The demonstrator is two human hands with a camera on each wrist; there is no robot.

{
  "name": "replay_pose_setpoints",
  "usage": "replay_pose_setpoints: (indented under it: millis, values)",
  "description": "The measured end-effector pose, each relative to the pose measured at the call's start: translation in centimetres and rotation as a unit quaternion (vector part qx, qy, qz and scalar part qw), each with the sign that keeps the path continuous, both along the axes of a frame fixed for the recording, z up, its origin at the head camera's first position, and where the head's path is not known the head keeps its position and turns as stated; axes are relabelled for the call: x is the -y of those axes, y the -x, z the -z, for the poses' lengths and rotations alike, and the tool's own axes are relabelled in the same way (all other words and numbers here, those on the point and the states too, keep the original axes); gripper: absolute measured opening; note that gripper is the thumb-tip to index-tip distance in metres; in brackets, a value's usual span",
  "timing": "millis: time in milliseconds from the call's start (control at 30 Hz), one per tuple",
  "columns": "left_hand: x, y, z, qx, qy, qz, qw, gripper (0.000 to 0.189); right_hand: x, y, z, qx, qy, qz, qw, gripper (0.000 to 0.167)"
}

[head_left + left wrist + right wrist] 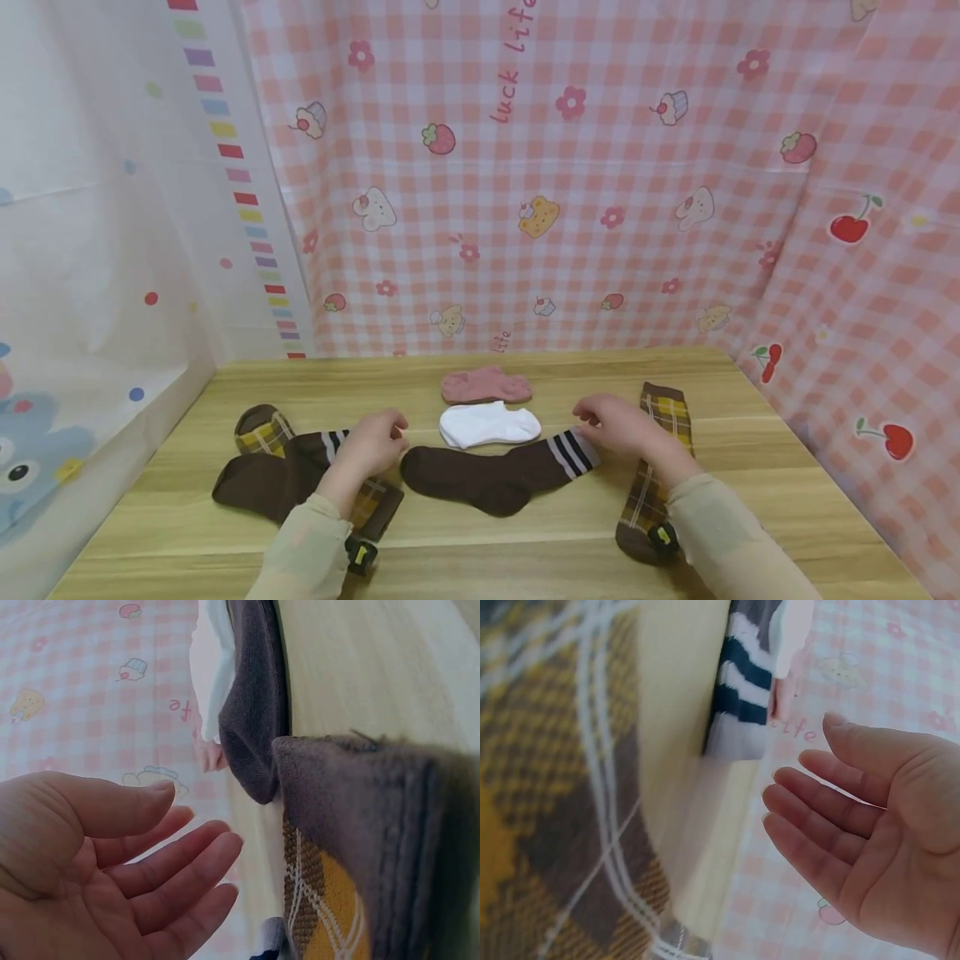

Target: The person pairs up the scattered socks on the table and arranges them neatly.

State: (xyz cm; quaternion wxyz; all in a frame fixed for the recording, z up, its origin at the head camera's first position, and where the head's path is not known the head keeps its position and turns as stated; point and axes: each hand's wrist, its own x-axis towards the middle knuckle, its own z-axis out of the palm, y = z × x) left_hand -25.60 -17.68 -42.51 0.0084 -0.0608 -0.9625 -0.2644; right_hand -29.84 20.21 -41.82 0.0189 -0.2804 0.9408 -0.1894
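Observation:
My left hand (372, 446) hovers with relaxed fingers over a brown sock with striped cuff (258, 486) and a plaid sock (372, 506) at the left; the left wrist view shows it holding nothing. Between the hands lies another brown sock (480, 479), its black-and-grey striped cuff (742, 682) pointing right. Beside that cuff is my right hand (615, 425), fingers loosely bent and palm bare in the right wrist view. A yellow-and-brown plaid sock (651, 492) lies lengthwise under the right wrist, partly hidden by it.
Behind the middle brown sock lie a white ankle sock (489, 423) and a pink ankle sock (486, 385). All rest on a wood-grain table (555, 550). A pink checked cloth (480, 275) hangs along the back edge, with a white cloth (112, 250) at the left.

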Motion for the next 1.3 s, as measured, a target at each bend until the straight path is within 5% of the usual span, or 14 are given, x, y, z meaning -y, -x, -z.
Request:
replay_pose_setpoints:
  millis: [267, 1300]
  values:
    - [0.0, -0.5, -0.7, -0.015, -0.010, -0.021, 0.9996, 0.026, 1.7, -0.5, -0.6, -0.039, 0.015, -0.014, 0.9990, 0.022]
    - [3.5, -2.4, -2.4, -0.141, 0.016, 0.003, 0.9899, 0.037, 8.5, -1.4, -0.7, -0.111, 0.113, -0.088, 0.9835, 0.039]
